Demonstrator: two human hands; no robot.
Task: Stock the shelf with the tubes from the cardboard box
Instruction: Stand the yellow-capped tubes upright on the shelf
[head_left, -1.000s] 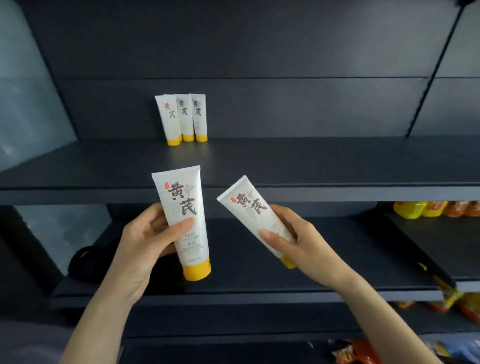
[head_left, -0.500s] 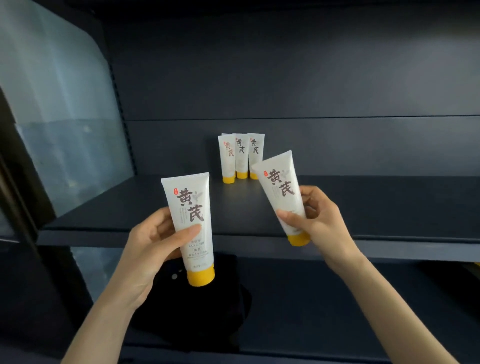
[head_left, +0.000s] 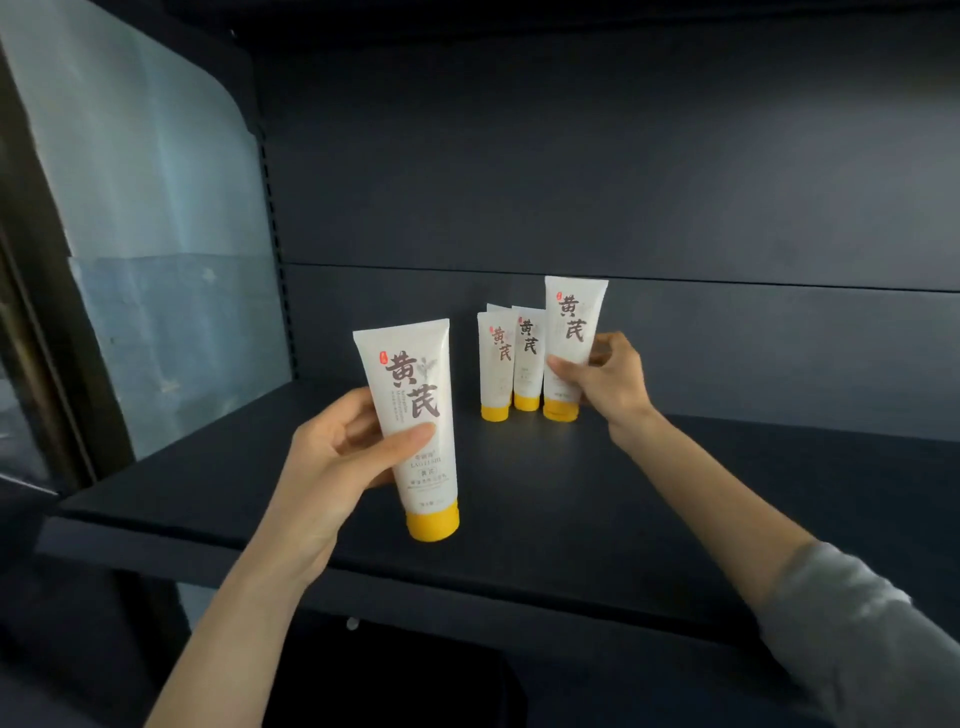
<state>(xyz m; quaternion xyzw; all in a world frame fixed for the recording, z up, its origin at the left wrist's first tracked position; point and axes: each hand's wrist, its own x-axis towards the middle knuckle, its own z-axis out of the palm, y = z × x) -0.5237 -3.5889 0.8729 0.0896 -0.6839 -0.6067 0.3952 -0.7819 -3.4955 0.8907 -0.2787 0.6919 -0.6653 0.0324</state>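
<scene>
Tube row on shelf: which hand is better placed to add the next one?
Right. Right hand has the right tube upright, cap down, beside the standing tubes; left hand holds the left tube near the shelf front.

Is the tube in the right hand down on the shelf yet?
Cannot tell. Head view: right hand grips the tube, its cap level with those of the standing tubes, but blurred against the shelf.
</scene>
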